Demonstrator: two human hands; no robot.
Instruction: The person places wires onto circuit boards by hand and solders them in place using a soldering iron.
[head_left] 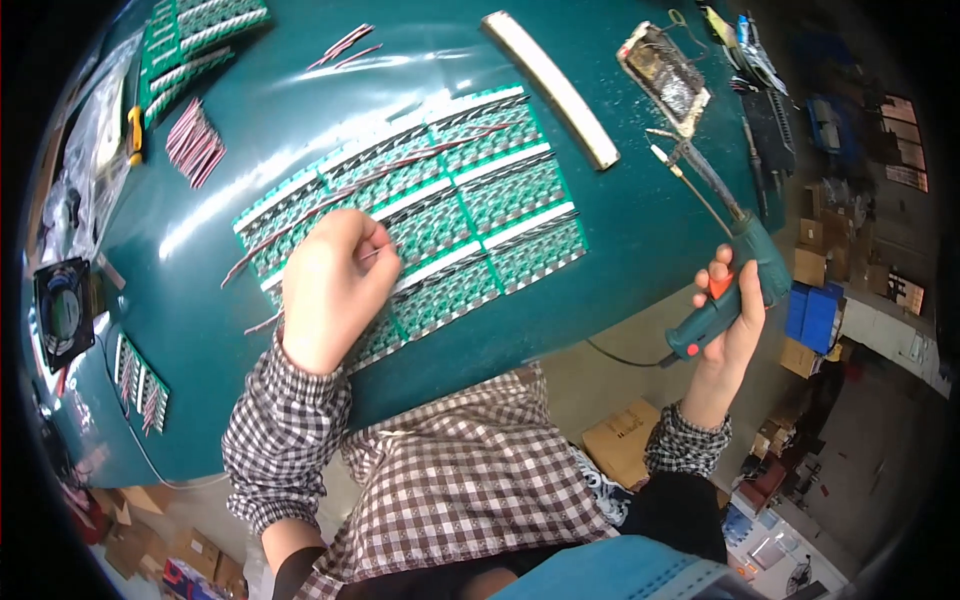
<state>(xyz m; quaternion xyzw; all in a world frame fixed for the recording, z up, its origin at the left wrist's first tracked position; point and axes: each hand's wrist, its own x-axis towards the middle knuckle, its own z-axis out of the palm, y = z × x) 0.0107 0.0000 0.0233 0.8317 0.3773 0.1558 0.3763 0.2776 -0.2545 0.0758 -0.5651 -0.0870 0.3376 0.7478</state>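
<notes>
Blue fabric (620, 572) sits lowest. Circuit-board panels (510, 182) lie on the desk (640, 225); over them, the left hand (335, 280) pinches what seems a wire, best kept steady. Well apart, the right hand (738, 335) grips a soldering gun (762, 252), tip wisely clear of fingers.

Circuit boards (430, 215) occupy the tabletop (640, 230), left hand (335, 285) over them. From the boards: wire bundle (195, 145) at ten o'clock, loose wires (343, 46) at eleven, soldering gun (757, 262) in right hand (738, 335) at three, small board (140, 385) at eight.
</notes>
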